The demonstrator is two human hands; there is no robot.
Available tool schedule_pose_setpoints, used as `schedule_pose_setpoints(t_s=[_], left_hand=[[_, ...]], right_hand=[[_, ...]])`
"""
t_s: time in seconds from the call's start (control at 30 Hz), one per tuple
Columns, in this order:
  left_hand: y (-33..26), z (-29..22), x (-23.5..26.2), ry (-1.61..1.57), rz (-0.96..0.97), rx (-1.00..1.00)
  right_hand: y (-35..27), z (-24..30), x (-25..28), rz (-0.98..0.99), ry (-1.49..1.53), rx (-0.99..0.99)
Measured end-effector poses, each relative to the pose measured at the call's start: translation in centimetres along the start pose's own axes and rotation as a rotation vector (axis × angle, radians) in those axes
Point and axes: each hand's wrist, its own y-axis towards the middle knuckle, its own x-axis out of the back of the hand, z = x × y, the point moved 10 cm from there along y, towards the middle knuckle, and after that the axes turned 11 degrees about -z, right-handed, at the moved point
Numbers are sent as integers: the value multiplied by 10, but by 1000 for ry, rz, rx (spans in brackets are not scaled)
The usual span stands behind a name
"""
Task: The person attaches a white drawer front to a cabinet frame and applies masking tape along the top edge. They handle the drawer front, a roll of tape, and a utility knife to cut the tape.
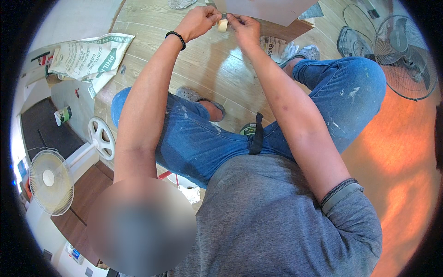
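Both my hands are raised in front of me at the top of the view, over a wooden floor. My left hand point(198, 21), with a black bead bracelet on its wrist, grips a small beige roll of masking tape point(223, 24). My right hand point(244, 28) pinches the same roll from the other side, fingertips meeting those of the left. Just beyond the hands lies a white sheet point(267, 9). I crouch in blue paint-spotted jeans point(198, 143) and a grey shirt.
A printed white sack point(90, 55) lies on the floor at the left. A standing fan point(48, 180) is at the lower left, with a white fan part point(101, 136) near it. Fan guards point(404, 55) stand at the upper right. Newspaper point(273, 46) lies by my right foot.
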Motion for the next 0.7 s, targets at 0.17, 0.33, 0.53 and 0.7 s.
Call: schedule_pose_setpoints(t_s=[0.17,0.33,0.53,0.7], left_hand=[[3,-3,-3,-2,12,6],[2,0,-2,-19,-7,18],[-1,3,-4,-47,-6,90],[-2,11,-6,-156,2,157]], right_hand=[[8,-13,4,-23,-10,-4],[6,-8,3,-24,-20,5],[2,-3,2,-25,21,-7],[5,-11,2,-16,-43,-29]])
